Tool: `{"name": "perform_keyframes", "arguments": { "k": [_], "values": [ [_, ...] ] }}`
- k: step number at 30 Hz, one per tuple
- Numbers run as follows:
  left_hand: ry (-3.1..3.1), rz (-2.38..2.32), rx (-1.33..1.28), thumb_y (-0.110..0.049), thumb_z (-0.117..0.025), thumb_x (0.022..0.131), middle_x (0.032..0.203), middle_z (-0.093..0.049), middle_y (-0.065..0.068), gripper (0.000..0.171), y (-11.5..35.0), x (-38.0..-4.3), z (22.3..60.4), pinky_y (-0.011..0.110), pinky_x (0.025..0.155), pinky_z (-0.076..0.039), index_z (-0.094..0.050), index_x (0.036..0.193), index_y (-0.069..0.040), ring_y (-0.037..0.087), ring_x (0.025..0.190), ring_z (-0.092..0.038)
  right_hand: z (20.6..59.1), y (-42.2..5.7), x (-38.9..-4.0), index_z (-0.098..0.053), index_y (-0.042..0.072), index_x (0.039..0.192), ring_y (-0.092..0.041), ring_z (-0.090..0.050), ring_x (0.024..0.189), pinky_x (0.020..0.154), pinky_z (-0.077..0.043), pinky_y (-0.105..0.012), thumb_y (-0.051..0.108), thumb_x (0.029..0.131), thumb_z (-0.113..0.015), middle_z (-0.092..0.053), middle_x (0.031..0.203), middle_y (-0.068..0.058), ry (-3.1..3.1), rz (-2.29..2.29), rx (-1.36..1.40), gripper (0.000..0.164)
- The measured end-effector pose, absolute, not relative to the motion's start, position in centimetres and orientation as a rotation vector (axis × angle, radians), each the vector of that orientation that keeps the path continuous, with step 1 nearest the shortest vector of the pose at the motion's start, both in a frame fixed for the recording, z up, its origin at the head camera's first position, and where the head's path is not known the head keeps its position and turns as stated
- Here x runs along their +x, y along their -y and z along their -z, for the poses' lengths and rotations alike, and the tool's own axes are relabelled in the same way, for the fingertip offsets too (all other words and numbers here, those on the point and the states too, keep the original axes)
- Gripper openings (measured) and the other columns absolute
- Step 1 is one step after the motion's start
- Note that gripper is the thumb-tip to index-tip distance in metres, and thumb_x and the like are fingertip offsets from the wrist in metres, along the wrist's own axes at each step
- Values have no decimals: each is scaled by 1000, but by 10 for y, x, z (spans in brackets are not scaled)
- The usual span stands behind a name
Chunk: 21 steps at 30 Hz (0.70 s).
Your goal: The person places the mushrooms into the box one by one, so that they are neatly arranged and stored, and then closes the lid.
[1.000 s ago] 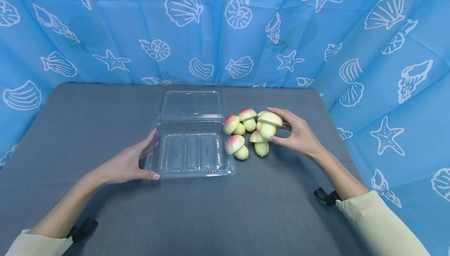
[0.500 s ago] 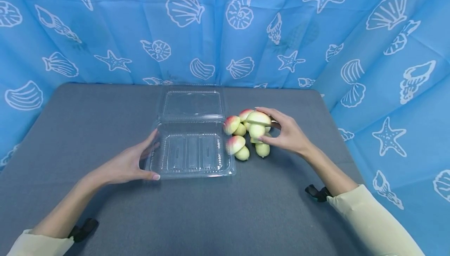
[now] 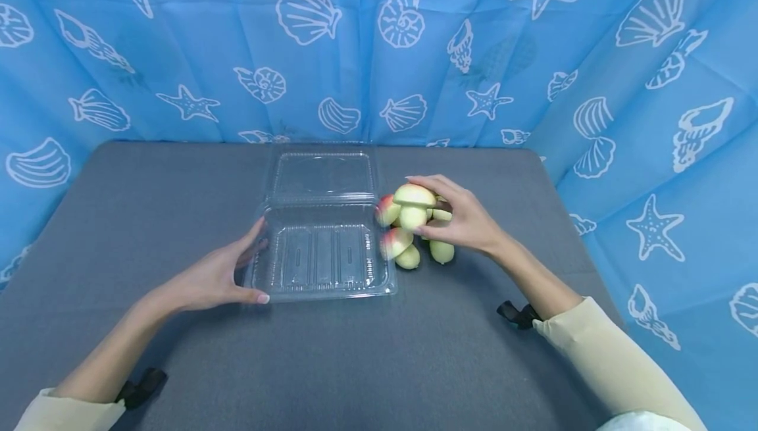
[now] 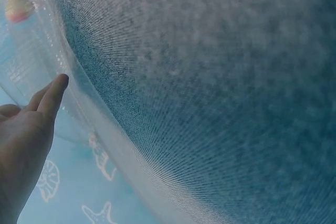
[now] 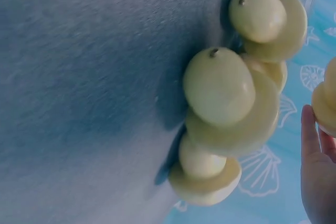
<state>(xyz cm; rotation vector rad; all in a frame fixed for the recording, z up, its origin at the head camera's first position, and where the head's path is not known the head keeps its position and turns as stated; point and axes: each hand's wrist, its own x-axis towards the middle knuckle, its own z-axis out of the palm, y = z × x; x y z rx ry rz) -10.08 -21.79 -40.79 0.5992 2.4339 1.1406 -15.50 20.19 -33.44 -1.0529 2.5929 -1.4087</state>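
A pale yellow-green, smooth mushroom-shaped piece with a domed cap (image 3: pixel 414 195) is pinched upright in the right hand (image 3: pixel 463 217), above the similar red-blushed mushroom-shaped pieces (image 3: pixel 395 243) grouped beside a clear, ribbed plastic hinged container (image 3: pixel 322 256), its lid open. The left hand (image 3: pixel 219 274), thumb and fingers spread wide, touches the container's left edge. The right wrist view alone shows small dark nubs on two stem ends. Woven grey cloth (image 3: pixel 355 358) lies beneath; behind hangs a blue curtain (image 3: pixel 361 56) printed with white shells and starfish.

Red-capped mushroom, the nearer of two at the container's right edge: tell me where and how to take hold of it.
Probably pinch its rounded stem from the near right: the stem points that way, while the cap sits at the container's edge.
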Motion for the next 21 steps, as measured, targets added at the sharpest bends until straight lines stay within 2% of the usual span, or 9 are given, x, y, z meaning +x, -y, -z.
{"name": "perform_keyframes", "arguments": {
  "k": [5,14,21],
  "values": [
    [-2440,-1134,591,-38,-88,74,165,-2,18,132,218,-101,409,51,111,-32,10,160,-17,42,144,-27,334,-189,-156,-51,-2,141,-25,-57,110,94,-54,-39,-7,75,-81,-56,129,-18,-2592,1395,-1070,72],
    [-2424,-1149,596,-39,-88,74,165,-1,18,131,217,-101,406,52,110,-32,9,160,-15,44,144,-26,335,-173,-161,-48,-4,143,-28,-57,118,100,-50,-37,-6,79,-79,-56,133,-20,-2474,1418,-1088,71],
    [-2419,-1145,592,-38,-88,74,165,0,18,131,218,-101,404,52,111,-32,10,159,-16,43,144,-26,350,-167,-173,-50,-4,141,-29,-58,117,99,-51,-39,-3,76,-83,-58,135,-20,-2491,1382,-1152,73]
  ]
}}
